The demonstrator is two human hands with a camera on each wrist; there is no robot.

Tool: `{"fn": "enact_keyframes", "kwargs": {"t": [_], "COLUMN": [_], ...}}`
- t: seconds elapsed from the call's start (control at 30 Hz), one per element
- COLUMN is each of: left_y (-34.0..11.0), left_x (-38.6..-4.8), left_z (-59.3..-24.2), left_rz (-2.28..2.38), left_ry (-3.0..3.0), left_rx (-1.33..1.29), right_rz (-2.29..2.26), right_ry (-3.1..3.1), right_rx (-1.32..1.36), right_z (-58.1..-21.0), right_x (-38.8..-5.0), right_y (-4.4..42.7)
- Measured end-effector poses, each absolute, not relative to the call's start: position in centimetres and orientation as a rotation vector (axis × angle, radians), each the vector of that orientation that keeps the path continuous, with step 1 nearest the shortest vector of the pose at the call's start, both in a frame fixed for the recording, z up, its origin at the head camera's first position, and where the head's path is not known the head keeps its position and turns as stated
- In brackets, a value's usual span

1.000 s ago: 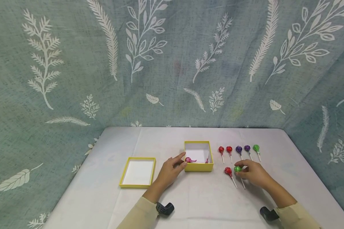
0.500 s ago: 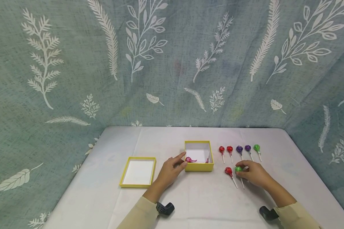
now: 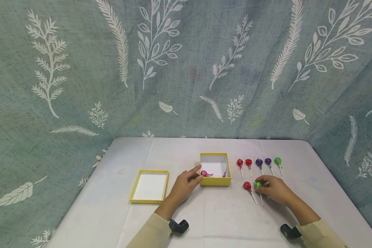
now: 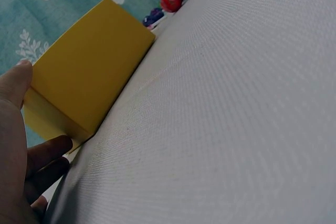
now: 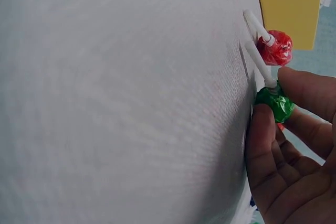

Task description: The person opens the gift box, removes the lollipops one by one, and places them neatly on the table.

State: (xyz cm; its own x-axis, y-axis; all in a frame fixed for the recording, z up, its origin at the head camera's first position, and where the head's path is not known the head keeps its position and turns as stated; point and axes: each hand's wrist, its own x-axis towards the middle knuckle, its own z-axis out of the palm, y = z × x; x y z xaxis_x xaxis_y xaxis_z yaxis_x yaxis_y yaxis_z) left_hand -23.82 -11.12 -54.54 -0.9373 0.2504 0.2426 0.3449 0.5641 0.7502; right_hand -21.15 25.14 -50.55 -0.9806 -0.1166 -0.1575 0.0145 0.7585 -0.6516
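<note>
A yellow box [image 3: 215,181] with a white inside stands on the table, holding a pink lollipop [image 3: 204,173] and part of another pink wrapper at its right wall. My left hand [image 3: 183,186] touches the box's left side, fingers fairly straight; the left wrist view shows thumb and fingers by the corner of the yellow box [image 4: 94,61]. With thumb and fingers, my right hand [image 3: 274,188] pinches the head of a green lollipop [image 5: 275,102], whose white stick points toward me. Just left of it lies a red lollipop [image 3: 247,186].
Behind my right hand lies a row of lollipops: two red [image 3: 248,162], two purple [image 3: 259,162] and one green [image 3: 277,161]. A yellow-rimmed lid [image 3: 149,200] lies inside-up on the table [image 3: 223,220] left of my left hand. A leaf-patterned cloth [image 3: 186,69] hangs behind.
My right hand and the green lollipop have shifted very slightly toward me. The left hand keeps its place at the box.
</note>
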Motion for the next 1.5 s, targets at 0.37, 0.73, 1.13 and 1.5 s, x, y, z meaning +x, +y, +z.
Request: {"fn": "enact_keyframes", "kwargs": {"t": [0.37,0.73,1.13,1.5], "left_y": [-11.1,-11.1,-11.1,-11.2], "left_x": [-23.8,-23.7,-23.8,-23.8], "left_z": [-54.6,-54.5,-54.6,-54.5], "left_rz": [-1.335,-1.346,-1.331,-1.332], "left_ry": [-2.671,-2.671,-2.656,-2.672], "left_rx": [-0.532,-0.520,-0.543,-0.524], "right_rz": [-1.035,-1.031,-0.968,-0.740], "right_ry": [2.746,2.751,2.746,2.777], "right_rx": [-0.064,-0.060,-0.109,-0.360], "right_z": [-50.7,-50.7,-49.6,-47.4], "right_x": [-21.2,-21.1,-21.3,-23.1], "right_y": [25.1,25.2,25.3,24.8]}}
